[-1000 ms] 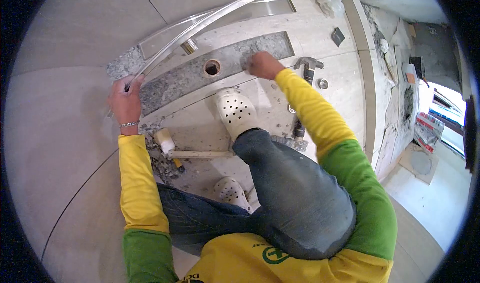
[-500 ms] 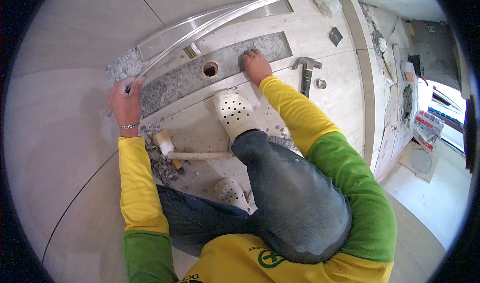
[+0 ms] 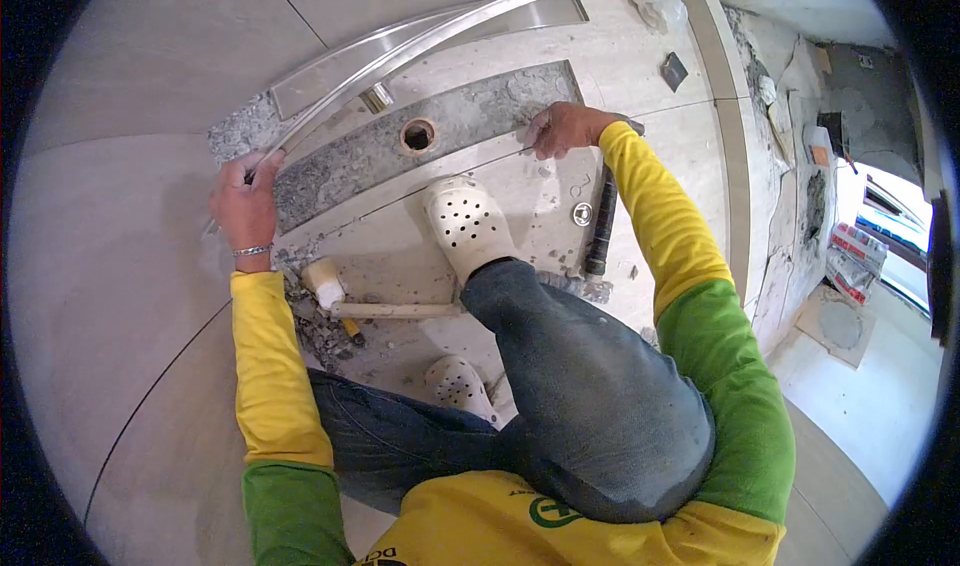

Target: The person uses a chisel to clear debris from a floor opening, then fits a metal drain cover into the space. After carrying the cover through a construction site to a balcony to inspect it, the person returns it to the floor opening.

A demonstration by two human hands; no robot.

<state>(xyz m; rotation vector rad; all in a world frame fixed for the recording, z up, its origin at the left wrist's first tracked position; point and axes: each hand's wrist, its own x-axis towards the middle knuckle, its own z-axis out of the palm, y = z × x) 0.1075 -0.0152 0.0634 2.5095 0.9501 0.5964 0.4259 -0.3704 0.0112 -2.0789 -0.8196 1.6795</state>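
Note:
My left hand (image 3: 245,203) is closed around the lower end of a long, thin metal strip (image 3: 400,54), which slants up and right along the wall. Beneath the strip is a flat metal channel (image 3: 335,81). A shallow rough mortar recess (image 3: 480,111) runs across the floor, with a round drain hole (image 3: 417,136) in it. Beyond the recess's right end my right hand (image 3: 572,131) hovers, its fingers bent together; anything in them is too small to make out. Under my right wrist lies a hammer (image 3: 600,224), its head mostly hidden.
A mallet (image 3: 390,310) and a yellow-handled tool (image 3: 352,330) lie among rubble by my feet. Near the hammer sits a round metal piece (image 3: 582,213). Farther off are a dark square piece (image 3: 673,71), a plastic bag (image 3: 658,10) and a raised curb (image 3: 728,146).
My right hand has lifted out of the recess and shifted right, over the hammer head. My left hand stays on the strip, nearly still.

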